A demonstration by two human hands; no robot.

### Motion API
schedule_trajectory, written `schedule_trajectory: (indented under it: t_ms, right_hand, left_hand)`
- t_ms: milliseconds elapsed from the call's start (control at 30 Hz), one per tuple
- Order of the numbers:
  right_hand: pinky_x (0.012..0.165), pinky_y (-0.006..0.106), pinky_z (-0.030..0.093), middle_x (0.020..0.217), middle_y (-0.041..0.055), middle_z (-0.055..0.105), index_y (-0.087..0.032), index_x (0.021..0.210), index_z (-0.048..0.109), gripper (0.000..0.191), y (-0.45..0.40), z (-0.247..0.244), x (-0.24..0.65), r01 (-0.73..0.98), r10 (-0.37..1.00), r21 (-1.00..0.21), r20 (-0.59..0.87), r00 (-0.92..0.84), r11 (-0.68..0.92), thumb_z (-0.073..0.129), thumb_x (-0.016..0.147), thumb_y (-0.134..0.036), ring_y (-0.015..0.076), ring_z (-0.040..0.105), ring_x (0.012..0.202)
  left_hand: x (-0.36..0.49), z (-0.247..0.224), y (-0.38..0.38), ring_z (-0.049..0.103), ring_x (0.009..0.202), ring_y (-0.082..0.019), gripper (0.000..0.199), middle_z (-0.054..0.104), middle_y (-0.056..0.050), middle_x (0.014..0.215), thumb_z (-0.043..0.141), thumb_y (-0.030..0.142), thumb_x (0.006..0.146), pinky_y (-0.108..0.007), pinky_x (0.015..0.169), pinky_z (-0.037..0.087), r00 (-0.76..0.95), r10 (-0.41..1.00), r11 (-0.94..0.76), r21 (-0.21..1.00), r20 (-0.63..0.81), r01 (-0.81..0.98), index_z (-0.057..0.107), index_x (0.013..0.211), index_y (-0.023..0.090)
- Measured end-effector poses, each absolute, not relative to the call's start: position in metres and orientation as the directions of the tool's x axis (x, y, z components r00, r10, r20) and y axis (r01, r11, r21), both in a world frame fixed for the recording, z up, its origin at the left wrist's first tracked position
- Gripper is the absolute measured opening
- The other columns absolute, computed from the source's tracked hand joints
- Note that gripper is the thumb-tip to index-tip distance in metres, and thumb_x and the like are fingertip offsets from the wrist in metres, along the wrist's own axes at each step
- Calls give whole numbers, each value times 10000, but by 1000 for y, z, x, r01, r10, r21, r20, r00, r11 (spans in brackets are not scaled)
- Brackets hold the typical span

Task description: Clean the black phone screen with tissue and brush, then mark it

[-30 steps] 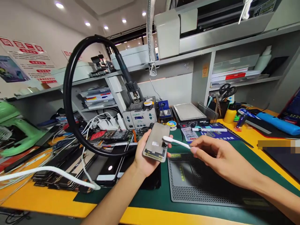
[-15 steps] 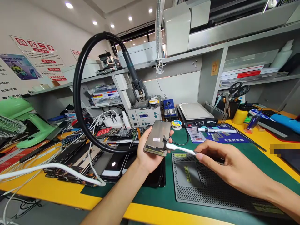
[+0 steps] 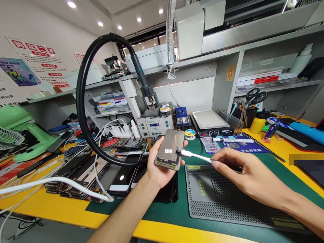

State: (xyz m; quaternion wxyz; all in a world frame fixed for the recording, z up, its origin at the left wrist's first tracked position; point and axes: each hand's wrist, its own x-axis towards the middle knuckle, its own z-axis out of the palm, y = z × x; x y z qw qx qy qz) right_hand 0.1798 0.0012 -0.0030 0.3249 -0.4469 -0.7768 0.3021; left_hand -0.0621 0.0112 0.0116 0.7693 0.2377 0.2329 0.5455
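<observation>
My left hand (image 3: pixel 158 170) holds a phone screen (image 3: pixel 171 141) from below, its grey back turned up. The panel carries a small white label, with a dark strip along its near end. My right hand (image 3: pixel 246 173) pinches the end of a white-handled toothbrush (image 3: pixel 198 156). The brush's head lies over the panel's right edge, with dark bristles or a dark flex showing beside it; I cannot tell which. Below my right hand lies a grey perforated work mat (image 3: pixel 202 209).
Phones and parts (image 3: pixel 126 173) pile up at the left under white cables. A black hose (image 3: pixel 82 91) arches from the hot-air station (image 3: pixel 155 126). Behind my hands stand a solder spool (image 3: pixel 190 134) and a flat heating plate (image 3: pixel 211 120). A green fan (image 3: pixel 32 135) stands far left.
The brush head has shifted slightly up along the screen's right edge. Both hands keep their holds, and the view has moved a little.
</observation>
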Motion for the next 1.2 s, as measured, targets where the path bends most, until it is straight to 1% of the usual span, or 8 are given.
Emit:
schedule_trajectory:
  t_ms: [100, 200, 500, 700, 867, 933, 1133, 1200]
  right_hand:
    - [623, 268, 433, 864, -6, 682, -259, 923, 617, 265, 1, -3, 180, 496, 890, -758, 244, -386, 423, 529, 934, -509, 178, 586, 780]
    - [612, 263, 429, 838, -9, 678, -254, 902, 622, 271, 1, -1, 179, 494, 892, -756, 271, -362, 430, 532, 933, -508, 170, 577, 750]
    - [597, 269, 429, 855, -2, 694, -245, 917, 634, 271, 3, -1, 180, 523, 900, -737, 294, -323, 428, 532, 932, -496, 175, 592, 748]
    - [602, 273, 435, 855, -1, 697, -242, 906, 633, 272, 4, 1, 178, 538, 905, -731, 287, -314, 419, 520, 937, -487, 181, 604, 759]
    - [584, 271, 429, 840, -6, 696, -242, 910, 632, 269, 5, 2, 178, 552, 911, -726, 296, -286, 410, 520, 935, -485, 174, 597, 727]
    - [578, 271, 428, 841, -5, 697, -242, 912, 634, 271, 5, 3, 178, 552, 911, -725, 301, -284, 412, 522, 933, -487, 174, 595, 722]
    - [556, 277, 423, 827, 6, 700, -236, 901, 646, 283, 6, 3, 179, 555, 912, -725, 315, -261, 409, 525, 927, -490, 176, 586, 689]
    - [558, 280, 428, 823, 12, 701, -234, 897, 650, 286, 7, 3, 179, 549, 912, -728, 320, -257, 411, 526, 926, -490, 182, 591, 691]
  left_hand:
    - [-62, 11, 11, 667, 755, -213, 518, 678, -198, 1131, 378, 424, 972, -309, 534, 554, 302, 950, 285, 627, -81, -725, 546, 1345, 107]
    - [-62, 11, 10, 670, 778, -226, 526, 673, -208, 1139, 372, 429, 974, -312, 534, 552, 313, 947, 290, 628, -77, -723, 538, 1353, 104]
    - [-60, 14, 9, 670, 805, -241, 501, 671, -198, 1142, 368, 435, 974, -302, 518, 545, 330, 939, 320, 611, -101, -724, 610, 1262, 104]
    - [-60, 15, 8, 681, 872, -266, 473, 677, -194, 1126, 368, 425, 977, -304, 529, 551, 338, 935, 333, 604, -111, -723, 643, 1219, 125]
    - [-59, 16, 7, 671, 785, -230, 493, 684, -174, 1093, 375, 413, 976, -300, 516, 552, 337, 935, 329, 616, -107, -716, 629, 1238, 82]
    - [-59, 15, 7, 668, 780, -227, 501, 684, -167, 1084, 380, 409, 974, -298, 512, 552, 348, 932, 330, 619, -97, -712, 615, 1257, 69]
    - [-58, 14, 9, 670, 762, -241, 438, 703, -124, 943, 421, 396, 959, -303, 483, 540, 333, 935, 332, 621, -120, -710, 662, 1171, 98]
    - [-57, 14, 9, 669, 764, -237, 442, 704, -129, 958, 423, 401, 958, -300, 489, 540, 349, 930, 340, 622, -113, -705, 656, 1183, 100]
